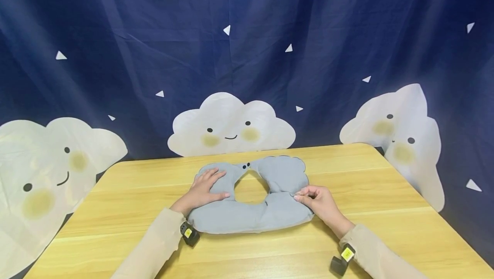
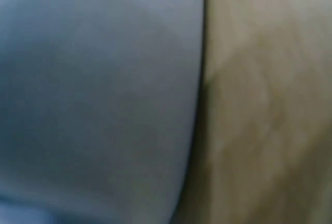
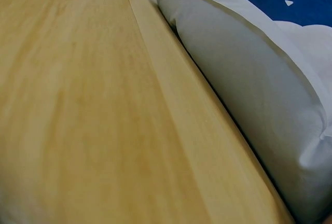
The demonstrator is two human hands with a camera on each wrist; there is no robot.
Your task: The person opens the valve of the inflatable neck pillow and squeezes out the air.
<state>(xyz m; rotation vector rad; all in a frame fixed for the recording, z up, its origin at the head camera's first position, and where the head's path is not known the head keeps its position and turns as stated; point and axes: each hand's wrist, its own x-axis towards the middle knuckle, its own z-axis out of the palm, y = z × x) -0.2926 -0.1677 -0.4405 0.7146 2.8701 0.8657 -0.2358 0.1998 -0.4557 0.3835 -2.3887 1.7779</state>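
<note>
A grey inflatable neck pillow (image 1: 239, 218) lies puffed up on the wooden table, its round opening in the middle and two dark snaps (image 1: 246, 166) on the narrow strip at the far side. Spread over the pillow's left lobe, my left hand (image 1: 206, 188) rests with fingers extended. My right hand (image 1: 317, 202) pinches at the pillow's right edge, thumb against bent fingers, by the crease between lobe and near roll. In the left wrist view the pillow (image 2: 104, 105) looms blurred and close. The right wrist view shows the seamed side of its near roll (image 3: 249, 73).
The light wood table (image 1: 386, 210) extends around the pillow on every side. Behind it hangs a dark blue curtain (image 1: 254, 64) printed with white clouds and small triangles. A small black device with a yellow label sits on each wrist, the right one (image 1: 342, 259) sticking out toward the table.
</note>
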